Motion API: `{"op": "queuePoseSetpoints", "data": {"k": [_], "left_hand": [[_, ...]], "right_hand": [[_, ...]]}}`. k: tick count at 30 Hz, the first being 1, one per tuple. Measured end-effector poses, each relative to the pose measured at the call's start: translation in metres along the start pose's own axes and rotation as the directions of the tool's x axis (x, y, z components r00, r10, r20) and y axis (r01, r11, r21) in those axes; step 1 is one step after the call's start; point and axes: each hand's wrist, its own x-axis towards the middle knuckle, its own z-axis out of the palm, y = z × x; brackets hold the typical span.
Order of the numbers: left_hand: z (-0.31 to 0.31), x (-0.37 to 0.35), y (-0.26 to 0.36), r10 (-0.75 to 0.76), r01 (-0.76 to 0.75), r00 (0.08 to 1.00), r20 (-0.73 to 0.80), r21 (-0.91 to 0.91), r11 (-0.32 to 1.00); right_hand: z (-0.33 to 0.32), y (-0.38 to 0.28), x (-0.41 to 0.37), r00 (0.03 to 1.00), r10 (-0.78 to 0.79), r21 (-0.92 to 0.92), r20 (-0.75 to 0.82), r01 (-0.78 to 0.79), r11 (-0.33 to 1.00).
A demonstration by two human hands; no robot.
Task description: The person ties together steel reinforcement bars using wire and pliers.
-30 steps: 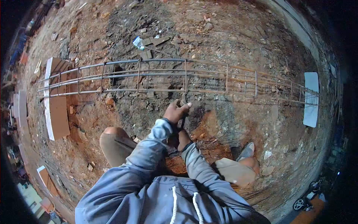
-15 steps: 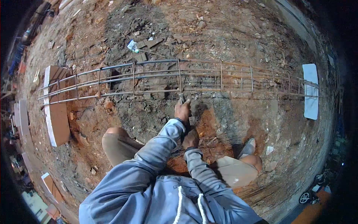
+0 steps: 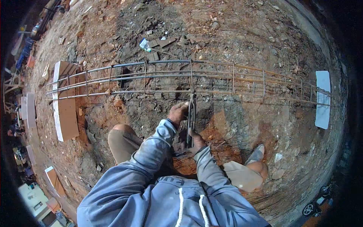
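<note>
A rebar cage (image 3: 166,75) of long bars and square stirrups stretches left to right in front of me. Long-handled pincers (image 3: 191,117) stand with their jaws at its near bottom bar, by a middle stirrup. My right hand (image 3: 197,142) is closed around the lower end of the handles. Higher up, my left hand (image 3: 178,113) has its fingers curled against the left side of the pincers, just below the jaws. Whether a tie wire sits in the jaws is too small to tell.
The cage's ends rest on an orange-and-white block (image 3: 67,113) at left and a white-topped block (image 3: 322,113) at right. Rough soil with stones lies beneath. Beyond the cage are broken tile pieces (image 3: 162,42). Thin wires (image 3: 242,145) lie near my right knee.
My left hand has shifted left and loosened from around the pincers' upper part, exposing the tool. The pincers now stand more upright. The whole view has shifted slightly.
</note>
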Motion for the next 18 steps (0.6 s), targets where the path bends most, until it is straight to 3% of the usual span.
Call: {"op": "queuePoseSetpoints", "data": {"k": [1,2,3,4,5,6,7,8,9,10,11,12,13,14,15,17,18], "left_hand": [[-0.001,-0.002,0.005,-0.029,0.029,0.999,0.016,-0.002,1.000],[-0.004,0.000,0.003,-0.034,0.034,0.999,0.019,-0.002,0.999],[-0.007,0.003,0.001,-0.008,0.006,1.000,0.025,0.072,0.997],[-0.008,0.006,0.002,0.020,-0.025,0.999,0.034,0.146,0.989],[-0.008,0.007,0.003,0.019,-0.024,0.999,0.034,0.144,0.989],[-0.006,0.007,0.002,0.054,-0.058,0.998,0.027,0.195,0.979],[-0.005,0.007,0.002,0.092,-0.095,0.995,0.023,0.245,0.965],[-0.005,0.007,0.006,0.163,-0.148,0.987,0.004,0.440,0.886],[-0.005,0.008,0.009,0.167,-0.151,0.986,0.003,0.438,0.886],[-0.002,0.001,0.020,0.232,-0.180,0.973,0.001,0.635,0.751],[0.000,-0.005,0.030,0.292,-0.184,0.956,0.011,0.798,0.573],[-0.002,-0.009,0.036,0.334,-0.234,0.941,0.062,0.830,0.505],[-0.007,-0.008,0.036,0.333,-0.231,0.941,0.059,0.831,0.505],[-0.011,-0.005,0.036,0.251,-0.189,0.968,0.020,0.716,0.672],[-0.014,-0.001,0.035,0.159,-0.129,0.987,-0.003,0.572,0.810],[-0.017,0.004,0.030,0.206,-0.179,0.978,0.018,0.573,0.799],[-0.017,0.008,0.025,0.227,-0.224,0.972,0.068,0.570,0.791]], "right_hand": [[-0.004,0.001,0.005,1.000,-0.001,0.004,-0.004,0.001,1.000],[-0.007,0.002,0.010,0.988,-0.133,-0.233,-0.073,0.112,0.966],[-0.011,0.001,0.016,0.956,-0.273,-0.467,-0.107,0.195,0.863],[0.002,-0.002,0.013,0.846,-0.531,-0.694,-0.047,0.354,0.627],[0.017,-0.003,0.013,0.847,-0.530,-0.695,-0.049,0.352,0.627],[0.032,-0.002,0.014,0.773,-0.586,-0.938,-0.241,-0.030,0.346],[0.040,-0.002,0.013,0.629,-0.694,-0.888,-0.349,-0.458,0.031],[0.039,0.000,0.010,0.620,-0.762,-0.926,-0.190,-0.370,-0.070],[0.020,0.004,0.018,0.620,-0.762,-0.926,-0.186,-0.369,-0.075],[-0.011,0.007,0.036,0.751,-0.623,-0.967,-0.220,-0.081,0.244],[-0.006,0.000,0.034,0.866,-0.471,-0.807,-0.167,0.154,0.570],[-0.008,-0.010,0.018,0.954,-0.234,-0.201,0.187,0.270,0.941],[-0.010,-0.009,0.019,0.955,-0.231,-0.200,0.188,0.268,0.942],[-0.011,-0.010,0.022,0.973,-0.230,-0.354,-0.026,0.206,0.912],[-0.013,-0.010,0.022,0.977,-0.210,-0.299,-0.020,0.195,0.934],[-0.010,-0.006,0.027,0.982,-0.188,-0.242,-0.016,0.179,0.954],[-0.007,0.000,0.036,0.832,-0.465,-0.721,-0.303,0.119,0.683]]}}
